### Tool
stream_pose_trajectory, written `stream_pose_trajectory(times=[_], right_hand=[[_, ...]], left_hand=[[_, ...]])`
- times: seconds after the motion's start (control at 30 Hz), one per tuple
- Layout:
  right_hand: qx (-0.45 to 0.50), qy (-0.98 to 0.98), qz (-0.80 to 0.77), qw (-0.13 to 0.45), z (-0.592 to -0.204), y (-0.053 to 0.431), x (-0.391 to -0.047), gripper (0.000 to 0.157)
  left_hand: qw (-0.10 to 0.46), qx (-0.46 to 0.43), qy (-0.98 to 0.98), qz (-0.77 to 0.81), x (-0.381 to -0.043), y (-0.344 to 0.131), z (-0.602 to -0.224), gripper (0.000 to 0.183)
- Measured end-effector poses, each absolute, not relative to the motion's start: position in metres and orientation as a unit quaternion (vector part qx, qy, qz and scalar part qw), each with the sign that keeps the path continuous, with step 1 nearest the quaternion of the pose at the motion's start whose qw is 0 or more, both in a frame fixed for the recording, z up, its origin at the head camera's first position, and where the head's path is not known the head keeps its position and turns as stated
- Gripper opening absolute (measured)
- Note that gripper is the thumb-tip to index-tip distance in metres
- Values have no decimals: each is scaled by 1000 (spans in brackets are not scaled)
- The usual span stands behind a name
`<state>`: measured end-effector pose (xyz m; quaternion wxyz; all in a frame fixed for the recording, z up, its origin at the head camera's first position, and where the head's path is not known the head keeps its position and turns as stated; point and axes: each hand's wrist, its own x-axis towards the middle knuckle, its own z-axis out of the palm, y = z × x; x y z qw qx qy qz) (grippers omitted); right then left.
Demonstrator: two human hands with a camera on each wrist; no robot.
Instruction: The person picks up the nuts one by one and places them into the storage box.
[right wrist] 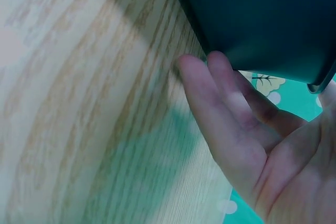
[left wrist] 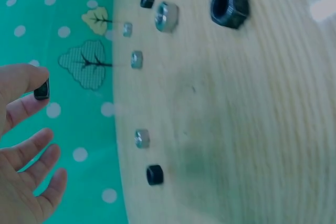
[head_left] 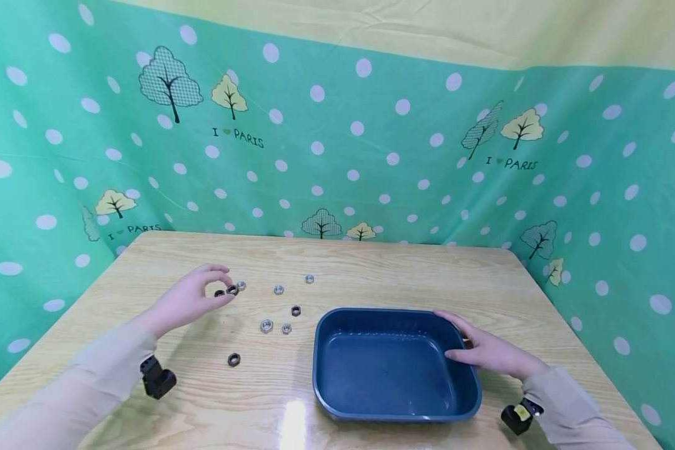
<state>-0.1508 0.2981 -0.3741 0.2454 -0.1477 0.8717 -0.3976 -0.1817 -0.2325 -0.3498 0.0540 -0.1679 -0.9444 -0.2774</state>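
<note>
My left hand [head_left: 188,297] pinches a black hex nut [left wrist: 42,91] between thumb and index finger, lifted above the table; the other fingers are spread. Below it a black nut [left wrist: 155,174] and a silver nut [left wrist: 142,138] lie on the wood. To the right, a dark blue plastic bin [head_left: 390,378] stands with nothing inside. My right hand [head_left: 486,351] grips its right side, thumb over the rim. In the right wrist view, the fingers [right wrist: 197,80] reach along the outer wall near the base.
Several silver nuts [head_left: 267,325] and a black nut [head_left: 296,310] lie scattered left of the bin. Another black nut [head_left: 234,359] sits nearer the front. Behind the wooden table [head_left: 405,269] hangs a green dotted curtain [head_left: 337,156].
</note>
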Motion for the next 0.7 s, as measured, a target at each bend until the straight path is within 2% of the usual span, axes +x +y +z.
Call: stream_pose_trajectory(times=[0.7], right_hand=[[-148, 868, -403, 247, -376, 300, -152, 75]], left_hand=[[61, -216, -926, -305, -198, -178, -327, 16]])
